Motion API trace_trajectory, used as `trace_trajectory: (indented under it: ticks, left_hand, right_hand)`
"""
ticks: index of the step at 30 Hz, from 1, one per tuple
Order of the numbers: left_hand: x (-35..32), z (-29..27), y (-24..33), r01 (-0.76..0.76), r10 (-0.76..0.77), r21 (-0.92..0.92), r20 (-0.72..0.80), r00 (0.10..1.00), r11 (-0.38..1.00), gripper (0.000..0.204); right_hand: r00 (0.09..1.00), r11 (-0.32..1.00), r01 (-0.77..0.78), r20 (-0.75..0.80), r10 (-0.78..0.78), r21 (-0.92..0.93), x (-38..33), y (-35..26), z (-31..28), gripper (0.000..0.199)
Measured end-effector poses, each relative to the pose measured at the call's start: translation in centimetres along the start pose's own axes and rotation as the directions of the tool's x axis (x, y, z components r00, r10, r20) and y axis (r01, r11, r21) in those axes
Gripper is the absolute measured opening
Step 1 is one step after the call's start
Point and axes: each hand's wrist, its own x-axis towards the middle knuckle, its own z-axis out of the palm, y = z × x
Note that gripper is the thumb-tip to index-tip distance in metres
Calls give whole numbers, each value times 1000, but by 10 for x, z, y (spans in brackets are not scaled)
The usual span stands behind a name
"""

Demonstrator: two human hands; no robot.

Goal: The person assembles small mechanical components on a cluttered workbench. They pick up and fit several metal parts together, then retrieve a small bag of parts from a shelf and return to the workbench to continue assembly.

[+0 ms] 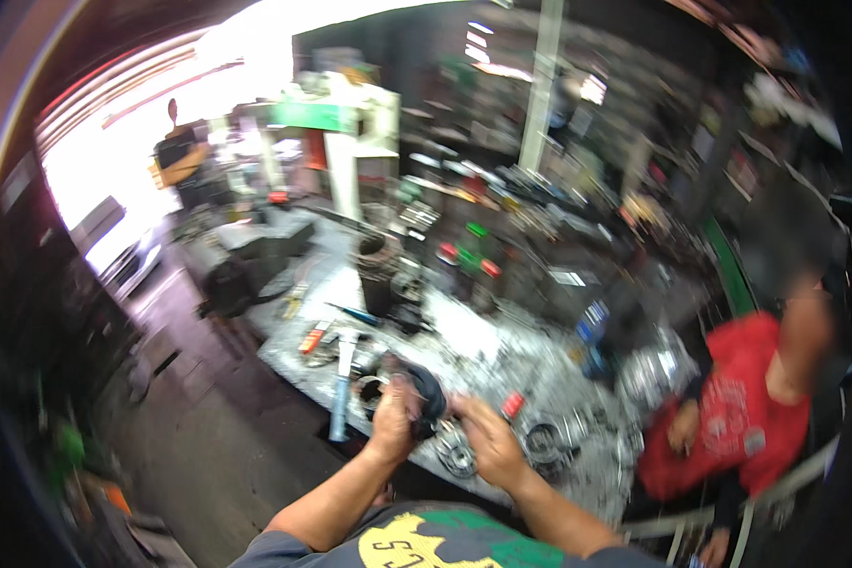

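Just above the near edge of the workbench, my left hand (395, 424) is closed round a dark, rounded part (430, 390); blur hides its exact kind. My right hand (490, 443) meets its right side with curled fingers and thumb. Beside my left hand lies a hammer (341, 388) with a light blue handle, its grip end over the bench edge. A metal ring (367, 390) shows partly behind the left hand. Below and between my hands sits a round metal part with holes (455, 456). A small red cylinder (513, 406) stands past my right fingers.
The metal-topped workbench (298, 364) carries a dark cylindrical housing (377, 270), several gear-like parts (549, 440) and a large silvery casing (653, 374). A person in a red shirt (743, 402) is close on the right. A vise-like block (246, 251) stands at the left.
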Motion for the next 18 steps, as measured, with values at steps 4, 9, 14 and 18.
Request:
trace_trajectory:
  ticks: [4,9,14,18]
  left_hand:
    - [-16,20,-30,-228,198,660,121,973,715,65]
    - [14,8,-1,-21,-85,550,167,982,835,59]
    - [9,14,0,394,-371,-85,208,905,915,58]
    - [27,24,-18,46,-166,431,245,955,901,41]
  right_hand:
    - [936,992,-57,-351,13,-117,8,-4,46,58]
    - [977,817,70,-125,-171,-573,-4,-9,42,58]
    - [957,646,-117,-260,-131,-754,-11,-26,35,70]
    - [969,691,-237,-213,122,-683,-1,-29,40,57]
